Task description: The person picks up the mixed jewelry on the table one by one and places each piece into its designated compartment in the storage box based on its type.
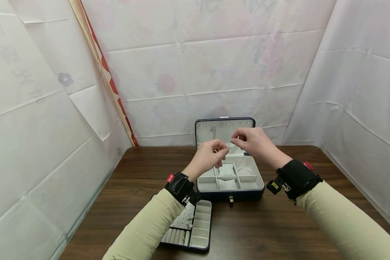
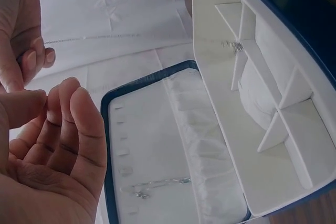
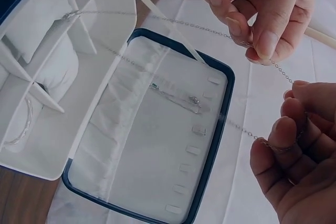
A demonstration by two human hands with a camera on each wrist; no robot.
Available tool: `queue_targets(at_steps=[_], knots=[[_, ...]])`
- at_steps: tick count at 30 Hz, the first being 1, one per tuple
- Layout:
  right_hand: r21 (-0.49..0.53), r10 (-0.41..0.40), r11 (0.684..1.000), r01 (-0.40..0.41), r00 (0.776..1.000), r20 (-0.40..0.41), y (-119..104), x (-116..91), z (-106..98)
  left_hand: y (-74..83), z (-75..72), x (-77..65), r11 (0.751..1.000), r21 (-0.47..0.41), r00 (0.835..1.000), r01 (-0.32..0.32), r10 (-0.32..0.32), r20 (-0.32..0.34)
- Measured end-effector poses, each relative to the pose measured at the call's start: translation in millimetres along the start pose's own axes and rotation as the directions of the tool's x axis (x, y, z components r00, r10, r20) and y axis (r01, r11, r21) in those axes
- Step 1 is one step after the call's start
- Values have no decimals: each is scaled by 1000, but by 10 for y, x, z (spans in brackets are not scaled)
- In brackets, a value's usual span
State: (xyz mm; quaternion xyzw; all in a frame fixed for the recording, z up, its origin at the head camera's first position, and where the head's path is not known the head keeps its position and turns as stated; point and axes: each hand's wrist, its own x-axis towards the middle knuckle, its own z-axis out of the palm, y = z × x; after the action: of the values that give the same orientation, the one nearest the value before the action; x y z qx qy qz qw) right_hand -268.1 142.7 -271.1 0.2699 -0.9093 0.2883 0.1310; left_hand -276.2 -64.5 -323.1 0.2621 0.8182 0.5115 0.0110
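Note:
A thin silver chain necklace (image 3: 207,29) is stretched between both hands, its strands hanging down toward the box. My left hand (image 1: 211,155) pinches it between thumb and index finger. Close by on the right, my right hand (image 1: 255,142) pinches the chain too, which runs over its curled fingers in the right wrist view. Below and behind the hands stands a dark blue jewelry box (image 1: 214,196) with its lid raised. A small blurred silver cluster (image 3: 68,15) hangs over the compartments; whether it is a pendant is unclear.
Another necklace (image 2: 157,184) hangs inside the lid (image 3: 157,156). White cushions (image 1: 226,184) and a silver bracelet (image 1: 245,169) sit in compartments. A jewelry tray (image 1: 201,248) with ring slots lies on the wooden table (image 1: 247,231), partly hidden by the left arm. White sheeting (image 1: 214,65) surrounds the table.

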Motion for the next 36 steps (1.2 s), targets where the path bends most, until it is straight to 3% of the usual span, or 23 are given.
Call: queue_targets(at_steps=[6,11,15,19,23,26,29,36], knots=[[-18,-27,999,27,1000,7,12,6,17,-65,-20,-23,998,49,999,26,-27,19],[-17,-28,999,28,1000,9,14,26,12,-213,-77,-42,981,183,998,60,-54,-37],[-20,-18,1000,18,1000,7,8,42,7,-333,-153,-57,936,332,986,120,-75,-146],[-23,-17,1000,17,1000,9,-3,54,2,-453,-222,-92,875,439,961,204,-93,-260],[-27,-24,999,24,1000,4,-16,71,-1,-581,-279,-145,813,499,935,302,-151,-320],[-30,-27,999,27,1000,1,-23,86,-9,-670,-313,-178,775,518,923,363,-220,-317],[-34,-33,999,33,999,-4,-25,101,-22,-750,-331,-195,754,530,919,388,-273,-284],[-47,-49,998,48,999,-18,-5,138,-39,-834,-288,-235,772,508,923,382,-344,-171]])
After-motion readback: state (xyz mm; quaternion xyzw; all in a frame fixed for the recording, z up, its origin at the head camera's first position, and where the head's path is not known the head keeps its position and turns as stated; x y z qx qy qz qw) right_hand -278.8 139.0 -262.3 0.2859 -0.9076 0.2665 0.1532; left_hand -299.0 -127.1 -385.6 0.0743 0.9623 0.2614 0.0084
